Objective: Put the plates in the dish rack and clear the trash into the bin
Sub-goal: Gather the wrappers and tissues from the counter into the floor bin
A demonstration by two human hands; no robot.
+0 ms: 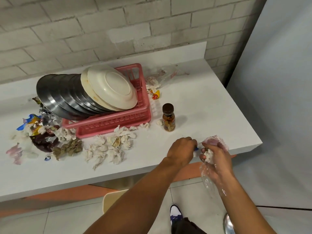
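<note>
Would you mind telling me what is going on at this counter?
A person is clearing trash off the white counter. The right hand grips a tissue wad and clear plastic wrap at the counter's edge; the left hand pinches a small blue scrap beside it. Steel and white plates already lean in the pink dish rack, with crumpled tissues and wrappers lying around it.

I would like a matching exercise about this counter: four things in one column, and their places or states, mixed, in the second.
1 white plates
2 bottle
3 right hand
4 loose tissues

a stands upright, right of the pink rack
b grips a tissue wad
c lie on the counter before the rack
d lean in the rack

Pairs: 1-d, 2-a, 3-b, 4-c
</note>
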